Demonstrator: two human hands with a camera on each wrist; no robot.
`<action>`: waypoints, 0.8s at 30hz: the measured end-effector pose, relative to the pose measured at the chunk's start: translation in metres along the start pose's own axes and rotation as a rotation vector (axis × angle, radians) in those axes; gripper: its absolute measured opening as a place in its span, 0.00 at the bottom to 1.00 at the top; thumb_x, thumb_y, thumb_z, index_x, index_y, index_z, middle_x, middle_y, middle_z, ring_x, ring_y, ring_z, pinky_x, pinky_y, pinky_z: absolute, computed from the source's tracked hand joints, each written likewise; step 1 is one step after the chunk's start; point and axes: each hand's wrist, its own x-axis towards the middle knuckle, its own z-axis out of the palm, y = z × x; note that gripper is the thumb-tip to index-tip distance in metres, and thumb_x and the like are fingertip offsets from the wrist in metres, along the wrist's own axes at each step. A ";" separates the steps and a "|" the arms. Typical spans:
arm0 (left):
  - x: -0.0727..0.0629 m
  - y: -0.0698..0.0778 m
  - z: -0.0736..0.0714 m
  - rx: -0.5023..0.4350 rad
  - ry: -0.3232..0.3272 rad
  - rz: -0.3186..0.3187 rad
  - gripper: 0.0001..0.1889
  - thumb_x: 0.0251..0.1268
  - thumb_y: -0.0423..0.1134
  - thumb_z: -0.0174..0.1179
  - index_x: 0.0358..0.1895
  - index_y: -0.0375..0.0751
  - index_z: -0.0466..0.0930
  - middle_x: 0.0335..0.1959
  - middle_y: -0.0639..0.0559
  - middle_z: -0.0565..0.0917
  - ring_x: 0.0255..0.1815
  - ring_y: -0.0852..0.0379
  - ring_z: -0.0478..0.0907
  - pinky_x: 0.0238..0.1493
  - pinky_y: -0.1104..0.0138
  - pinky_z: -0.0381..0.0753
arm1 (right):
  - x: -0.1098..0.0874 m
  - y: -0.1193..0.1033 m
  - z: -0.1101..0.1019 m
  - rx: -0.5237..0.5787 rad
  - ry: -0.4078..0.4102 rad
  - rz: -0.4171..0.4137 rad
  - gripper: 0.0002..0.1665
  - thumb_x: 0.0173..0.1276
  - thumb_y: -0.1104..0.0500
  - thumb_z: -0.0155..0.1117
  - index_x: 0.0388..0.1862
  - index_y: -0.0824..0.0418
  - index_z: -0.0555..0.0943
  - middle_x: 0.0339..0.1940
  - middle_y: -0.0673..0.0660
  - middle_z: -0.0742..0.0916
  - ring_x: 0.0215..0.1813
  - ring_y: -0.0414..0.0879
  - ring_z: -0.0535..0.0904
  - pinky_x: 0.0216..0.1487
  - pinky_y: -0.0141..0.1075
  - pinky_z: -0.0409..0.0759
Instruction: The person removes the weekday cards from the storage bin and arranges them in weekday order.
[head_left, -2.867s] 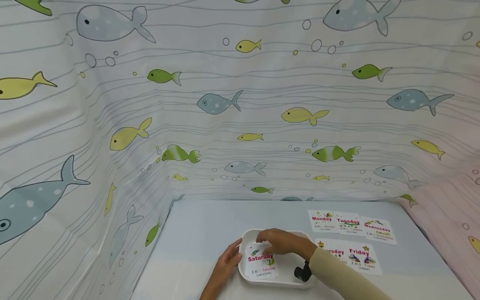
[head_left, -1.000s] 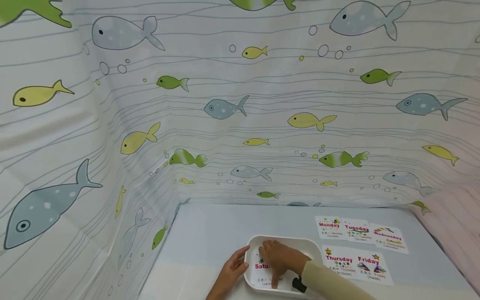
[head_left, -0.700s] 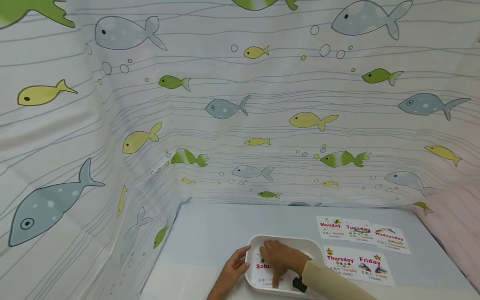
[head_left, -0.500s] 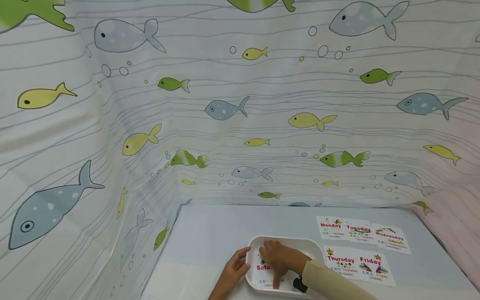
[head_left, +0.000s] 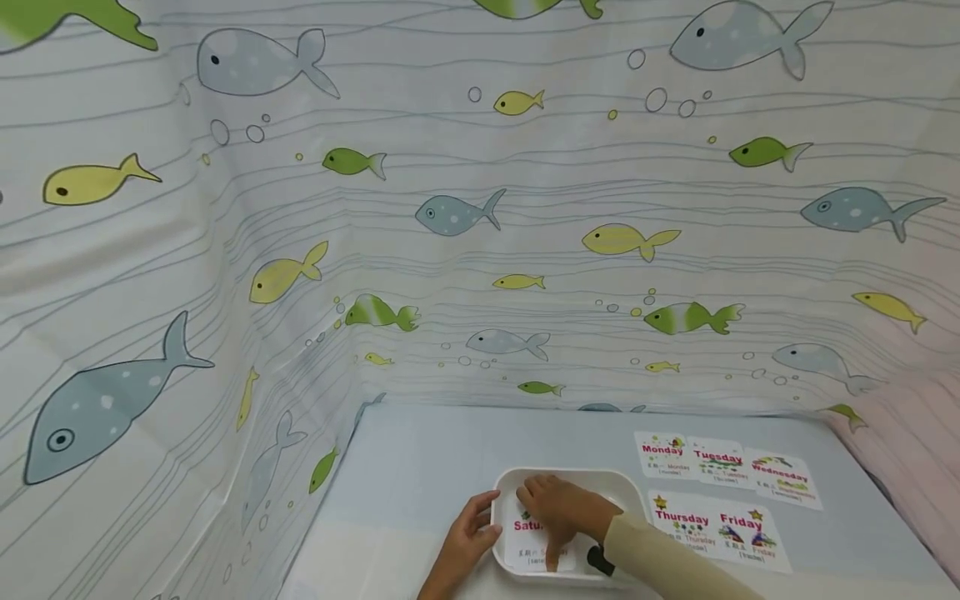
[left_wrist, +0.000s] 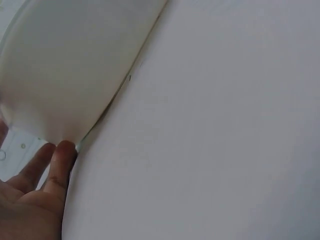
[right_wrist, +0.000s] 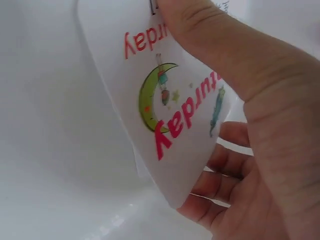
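Note:
A white plastic tray point(head_left: 628, 500) sits near the front of the table. In it lies a white card printed "Saturday" point(head_left: 525, 542), with a green moon picture that shows in the right wrist view. My right hand point(head_left: 562, 510) spans this card point(right_wrist: 142, 95), thumb at its lower edge and fingers at its upper edge, and the card bows between them. Below it in the right wrist view a white corner peeks out. My left hand point(head_left: 471, 537) touches the tray's left end; in the left wrist view its fingertips rest against the tray's outer wall point(left_wrist: 75, 65).
Right of the tray lie cards in two rows: Monday point(head_left: 662, 454), Tuesday point(head_left: 717, 461) and Wednesday point(head_left: 782, 477) behind, Thursday point(head_left: 681, 521) and Friday point(head_left: 742, 527) in front. A black wrist camera point(head_left: 600, 560) sits under the right wrist. Fish-print cloth point(head_left: 480, 250) surrounds the table.
My right hand has spread over the Saturday card, thumb down to its lower edge, and now grips it. The left hand stays at the tray. The head view has shifted slightly.

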 end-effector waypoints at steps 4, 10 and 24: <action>0.002 -0.001 0.000 0.024 0.003 -0.007 0.26 0.72 0.32 0.56 0.72 0.38 0.66 0.68 0.28 0.70 0.61 0.41 0.78 0.53 0.73 0.83 | -0.003 0.003 -0.004 0.094 0.027 0.017 0.48 0.39 0.26 0.77 0.53 0.47 0.68 0.40 0.43 0.73 0.40 0.36 0.69 0.52 0.31 0.79; 0.001 0.000 0.001 0.046 0.005 -0.023 0.27 0.73 0.36 0.56 0.73 0.40 0.65 0.68 0.29 0.70 0.64 0.40 0.77 0.56 0.73 0.81 | -0.011 0.009 -0.010 0.389 0.050 0.063 0.30 0.56 0.45 0.77 0.54 0.45 0.72 0.40 0.41 0.77 0.37 0.32 0.72 0.42 0.27 0.80; 0.004 -0.002 0.005 0.138 0.057 -0.091 0.25 0.75 0.43 0.56 0.72 0.48 0.68 0.69 0.36 0.73 0.68 0.38 0.74 0.65 0.61 0.79 | -0.072 0.038 0.008 0.993 0.385 0.096 0.23 0.72 0.46 0.62 0.62 0.52 0.82 0.56 0.48 0.88 0.57 0.38 0.83 0.58 0.35 0.82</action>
